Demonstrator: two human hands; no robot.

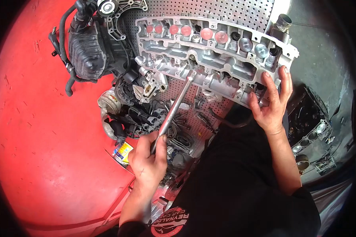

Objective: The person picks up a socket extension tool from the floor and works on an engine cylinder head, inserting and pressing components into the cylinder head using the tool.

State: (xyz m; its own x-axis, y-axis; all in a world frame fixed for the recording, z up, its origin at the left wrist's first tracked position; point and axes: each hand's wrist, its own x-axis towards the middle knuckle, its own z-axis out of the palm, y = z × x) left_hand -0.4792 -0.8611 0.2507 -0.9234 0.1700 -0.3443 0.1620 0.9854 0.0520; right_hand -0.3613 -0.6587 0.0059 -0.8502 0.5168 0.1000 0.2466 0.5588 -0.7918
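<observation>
An aluminium cylinder head (pixel 225 59) lies across the perforated metal bench, with rows of round valve lifters along its far side. My left hand (pixel 148 160) is closed around the lower end of a long chrome wrench (pixel 172 114). The wrench slants up and away, and its far end meets the near side of the cylinder head. What that end sits on is too small to make out. On the right end of the cylinder head rests my right hand (pixel 271 102), fingers spread over the casting.
A red surface (pixel 59 158) fills the left. Near it stand a black ribbed plastic part with hoses (pixel 89 51), a metal bracket (pixel 114 23) and a small metal housing (pixel 150 89). Loose parts (pixel 182 138) crowd the perforated bench top (pixel 241 10). An engine block (pixel 310 138) is at lower right.
</observation>
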